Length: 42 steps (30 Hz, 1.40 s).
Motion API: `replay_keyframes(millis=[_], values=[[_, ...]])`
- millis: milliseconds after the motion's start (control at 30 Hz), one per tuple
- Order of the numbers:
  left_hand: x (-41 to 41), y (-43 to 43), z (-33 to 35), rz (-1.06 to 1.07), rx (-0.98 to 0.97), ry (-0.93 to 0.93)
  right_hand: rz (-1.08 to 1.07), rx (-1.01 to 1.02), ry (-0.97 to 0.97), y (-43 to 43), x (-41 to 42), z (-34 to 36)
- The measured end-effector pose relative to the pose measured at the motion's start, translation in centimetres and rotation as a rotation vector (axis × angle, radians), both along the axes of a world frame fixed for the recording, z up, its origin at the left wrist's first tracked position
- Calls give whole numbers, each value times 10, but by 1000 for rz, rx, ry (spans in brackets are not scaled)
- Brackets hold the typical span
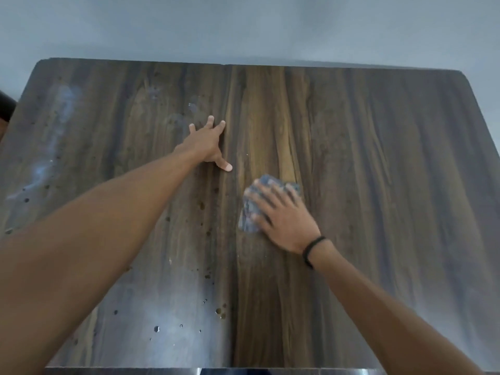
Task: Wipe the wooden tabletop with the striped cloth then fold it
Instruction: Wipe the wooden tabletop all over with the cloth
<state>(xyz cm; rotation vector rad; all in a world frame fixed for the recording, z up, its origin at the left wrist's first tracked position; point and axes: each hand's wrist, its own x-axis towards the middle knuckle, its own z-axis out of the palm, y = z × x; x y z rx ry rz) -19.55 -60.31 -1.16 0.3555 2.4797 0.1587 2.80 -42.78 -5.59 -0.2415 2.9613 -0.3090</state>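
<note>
The cloth (250, 209) lies bunched near the middle of the wooden bench (378, 158), just right of the seam that runs down the top. It is a blue-grey wad, too blurred to make out any stripes. Its long side runs away from the person, leaning a little to the right at the far end. The right hand (284, 220) lies flat on top of it, fingers straight and slightly spread, pressing it down. Cloth shows past the fingertips and along the thumb side. A black band (311, 251) circles that wrist.

The left hand (207, 143) rests palm down on the bare wood, fingers splayed, farther back and to the left of the cloth and not touching it. Water drops (219, 311) dot the left half of the bench, and a pale smear (62, 109) runs along its left side. A grey wall (243, 28) stands behind.
</note>
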Motion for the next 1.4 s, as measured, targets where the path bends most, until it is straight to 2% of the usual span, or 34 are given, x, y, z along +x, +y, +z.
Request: replay_keyframes(millis=[67,100,133,233,267,300,400,433,467,567,600,633,700,767,800,833,933,967,1000,1100,1133,1200,1300,1333,1400], values=[[17,-7,-1,-20,22,29,217,6,-4,8,51,0],[30,-10,-2,-19,25,22,250,31,6,19,61,-1],[42,-14,-4,-15,23,3,219,46,22,29,60,-4],[66,-25,-9,-25,23,-28,-167,17,45,26,19,-1],[67,-26,-10,-23,27,-27,-234,-4,25,12,10,0],[68,-26,-8,-22,27,-28,-187,-10,3,-2,10,1],[70,-23,-1,-23,16,-45,272,26,27,-7,47,-3],[73,-23,2,-28,10,-45,314,32,37,4,56,-6],[77,-25,5,-31,5,-44,271,36,43,14,56,-9],[94,-34,4,16,-20,-97,-141,-1,54,12,34,-7],[102,-39,1,27,-35,-115,-194,-5,48,0,31,-6],[109,-43,-2,27,-45,-119,-162,2,48,-12,34,-6],[119,-50,-6,20,-30,-104,88,22,66,-21,62,-8],[119,-52,-7,19,-4,-86,304,25,28,-3,91,-7],[119,-52,-6,20,-4,-78,328,38,36,10,94,-10],[118,-51,-6,22,-11,-72,289,49,47,18,90,-11],[116,-50,-8,26,-27,-63,-116,13,61,6,60,-8],[117,-50,-9,24,-21,-57,-181,-8,54,-9,57,-6],[117,-51,-9,22,-19,-52,-139,-17,51,-27,62,-6],[119,-50,-6,24,-21,-63,329,-13,31,-36,105,-9],[122,-50,-5,19,-21,-66,405,-2,24,-25,113,-9],[125,-55,-2,32,-29,-60,305,33,69,-9,101,-11],[130,-72,3,75,-75,-85,-88,11,100,-26,67,-8],[134,-79,3,87,-89,-103,-106,-2,87,-42,66,-7],[142,-91,0,99,-95,-133,107,-5,57,-63,86,-9]])
